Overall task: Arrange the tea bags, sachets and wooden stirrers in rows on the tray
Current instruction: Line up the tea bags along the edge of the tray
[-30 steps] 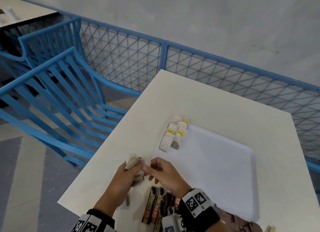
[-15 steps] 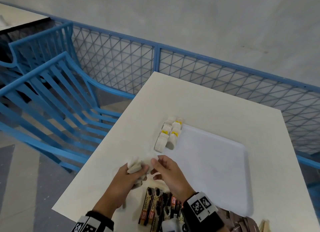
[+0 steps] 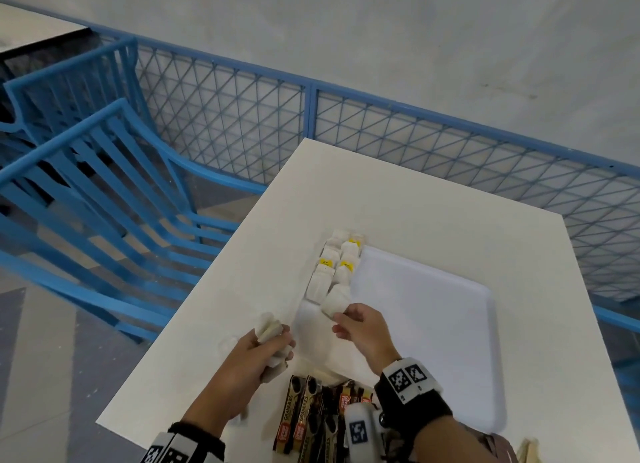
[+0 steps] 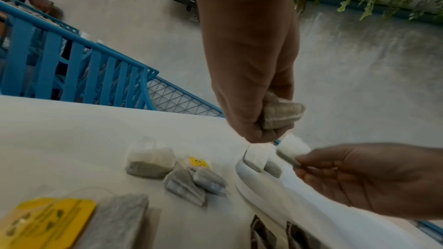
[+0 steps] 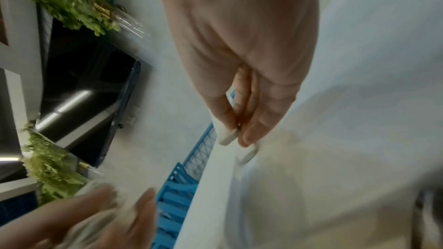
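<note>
A white tray (image 3: 433, 324) lies on the white table (image 3: 398, 203). Tea bags (image 3: 337, 258), some with yellow tags, lie in two short rows along the tray's left edge. My right hand (image 3: 346, 319) pinches one tea bag (image 3: 335, 300) at the near end of the right row; the right wrist view shows the pinched tea bag (image 5: 227, 136) too. My left hand (image 3: 273, 345) grips a bunch of tea bags (image 4: 280, 115) just left of the tray. Dark sachets (image 3: 301, 417) lie near the table's front edge. Wooden stirrers (image 3: 528, 452) peek in at the bottom right.
Loose tea bags (image 4: 151, 160) lie on the table left of the tray rim (image 4: 258, 194). Blue chairs (image 3: 104, 192) stand left of the table, and a blue mesh railing (image 3: 450, 144) runs behind it. The tray's middle and right are bare.
My right hand has drawn one tea bag away from the bunch in my left hand and carried it forward to the near end of the row. The left hand stayed put.
</note>
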`<action>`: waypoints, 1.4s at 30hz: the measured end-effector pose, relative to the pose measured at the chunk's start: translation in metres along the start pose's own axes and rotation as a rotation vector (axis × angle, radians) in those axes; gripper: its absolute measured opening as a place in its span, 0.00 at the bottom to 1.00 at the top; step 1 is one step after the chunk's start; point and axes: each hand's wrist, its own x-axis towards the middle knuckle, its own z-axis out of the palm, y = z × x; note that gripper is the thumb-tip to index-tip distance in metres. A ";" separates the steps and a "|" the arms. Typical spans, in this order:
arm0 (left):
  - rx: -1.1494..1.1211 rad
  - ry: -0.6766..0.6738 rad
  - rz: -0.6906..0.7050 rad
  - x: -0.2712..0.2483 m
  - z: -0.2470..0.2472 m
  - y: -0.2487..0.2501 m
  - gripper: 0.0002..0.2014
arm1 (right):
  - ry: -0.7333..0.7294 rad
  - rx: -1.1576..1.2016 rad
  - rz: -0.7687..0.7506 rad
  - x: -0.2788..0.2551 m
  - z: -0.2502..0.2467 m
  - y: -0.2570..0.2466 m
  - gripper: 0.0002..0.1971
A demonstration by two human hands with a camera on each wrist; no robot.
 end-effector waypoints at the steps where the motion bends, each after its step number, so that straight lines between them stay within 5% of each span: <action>1: -0.019 -0.005 -0.009 0.000 0.000 0.001 0.06 | 0.036 -0.022 0.002 0.007 -0.004 0.000 0.05; 10: -0.113 -0.005 -0.015 0.006 -0.005 0.001 0.12 | 0.150 -0.259 -0.010 0.046 -0.009 0.004 0.10; 13: -0.123 -0.083 0.019 0.005 -0.006 0.001 0.20 | 0.176 -0.293 -0.028 0.053 -0.005 0.007 0.13; 19: -0.048 0.060 -0.018 0.008 -0.010 -0.002 0.16 | 0.199 -0.320 -0.038 0.060 -0.003 0.009 0.17; 26: -0.011 0.038 -0.018 0.001 -0.001 0.007 0.16 | 0.235 -0.292 -0.113 0.041 0.001 0.001 0.14; 30: 0.001 0.024 -0.024 -0.001 0.003 0.012 0.15 | 0.044 -0.275 -0.151 0.011 0.013 -0.010 0.06; 36: 0.102 0.015 -0.043 -0.002 0.008 0.013 0.17 | -0.391 -0.213 -0.075 -0.036 0.026 -0.025 0.13; 42: 0.131 -0.007 0.003 -0.012 0.007 0.010 0.14 | -0.465 -0.131 -0.074 -0.046 0.031 -0.019 0.04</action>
